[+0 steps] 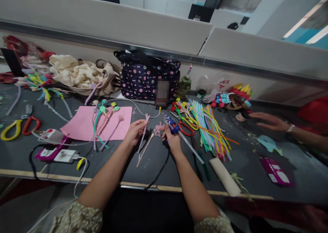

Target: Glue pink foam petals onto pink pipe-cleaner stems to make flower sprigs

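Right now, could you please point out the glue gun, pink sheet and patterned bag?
Glue gun (174,127): head view, blue body.
Pink sheet (81,124): head view, bare left part.
Patterned bag (142,78): head view, front panel.

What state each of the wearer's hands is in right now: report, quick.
Left hand: closed, pinching a pink pipe cleaner.
Right hand: closed, gripping a blue hot-glue gun.

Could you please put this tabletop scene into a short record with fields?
Left hand: pinches a thin fuzzy pink stem
Right hand: grips a blue glue gun with a translucent glue stick at its rear
Between hands: small pile of short pink pieces; slim pale wooden stick
Left side: flat pink paper sheet with fuzzy flower-topped stems across it
Right side: bundle of multicoloured fuzzy stems
Behind: dark polka-dot fabric bag
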